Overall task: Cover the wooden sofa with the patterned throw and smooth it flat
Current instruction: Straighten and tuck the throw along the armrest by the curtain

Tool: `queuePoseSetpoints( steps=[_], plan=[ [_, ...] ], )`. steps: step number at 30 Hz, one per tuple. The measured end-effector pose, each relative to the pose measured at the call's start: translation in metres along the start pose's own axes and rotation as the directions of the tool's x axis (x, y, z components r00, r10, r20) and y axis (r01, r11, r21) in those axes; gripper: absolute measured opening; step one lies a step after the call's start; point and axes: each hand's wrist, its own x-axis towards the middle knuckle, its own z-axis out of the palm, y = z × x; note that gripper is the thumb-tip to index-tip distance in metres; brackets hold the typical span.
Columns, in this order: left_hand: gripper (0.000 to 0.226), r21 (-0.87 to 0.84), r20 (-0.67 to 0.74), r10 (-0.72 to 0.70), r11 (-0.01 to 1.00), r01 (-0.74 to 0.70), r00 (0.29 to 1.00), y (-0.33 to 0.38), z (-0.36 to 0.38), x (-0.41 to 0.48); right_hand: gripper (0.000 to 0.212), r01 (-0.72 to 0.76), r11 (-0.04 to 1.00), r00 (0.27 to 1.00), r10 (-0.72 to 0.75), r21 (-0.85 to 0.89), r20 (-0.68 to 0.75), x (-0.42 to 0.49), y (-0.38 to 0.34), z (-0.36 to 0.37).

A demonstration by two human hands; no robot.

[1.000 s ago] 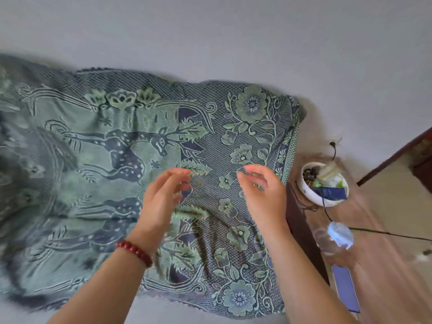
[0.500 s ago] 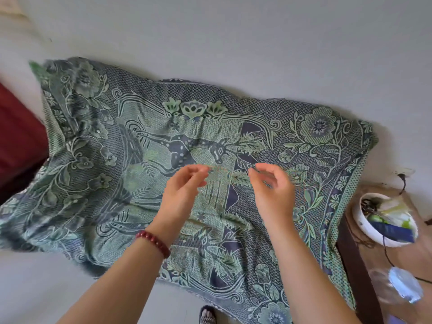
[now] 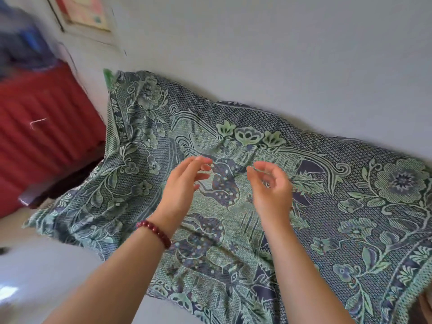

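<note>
The patterned throw, green and dark blue with deer and flowers, lies spread over the sofa, which it hides fully. It runs from the wall at the back down to the front edge, with soft folds at the left side. My left hand, with a red bead bracelet on the wrist, hovers above the throw's middle with fingers apart. My right hand is beside it, fingers curled loosely and apart, holding nothing.
A red ribbed object stands at the left, next to the throw's left edge. A plain grey wall rises behind the throw. A framed picture hangs at the top left. Pale floor shows at the lower left.
The view has swung left: the side table with the bowl has left the frame and the red object has come in. Both hands stay raised over the throw's middle, fingers a little looser.
</note>
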Motion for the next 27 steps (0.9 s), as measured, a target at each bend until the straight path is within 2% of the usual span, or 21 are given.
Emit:
queuePoseSetpoints(
  steps=[8, 17, 22, 27],
  plan=[
    [0.030, -0.011, 0.002, 0.020, 1.000, -0.020, 1.000, 0.003, -0.067, 0.085, 0.013, -0.004, 0.999, 1.000, 0.004, -0.035, 0.004, 0.035, -0.005, 0.100],
    [0.030, 0.061, 0.121, -0.022, 0.998, 0.014, 0.992, 0.012, -0.178, 0.195, 0.015, -0.023, 0.999, 0.987, 0.027, 0.031, -0.159, 0.057, -0.008, 0.238],
    [0.025, 0.063, 0.180, -0.037, 0.998, 0.026, 0.983, 0.016, -0.208, 0.224, 0.016, -0.021, 0.999, 0.979, 0.027, 0.034, -0.204, 0.059, -0.011, 0.278],
    [0.030, 0.056, 0.203, -0.047, 0.998, 0.036, 0.978, 0.012, -0.230, 0.227, 0.013, -0.034, 0.998, 0.974, 0.044, 0.049, -0.220, 0.052, -0.010, 0.305]
  ],
)
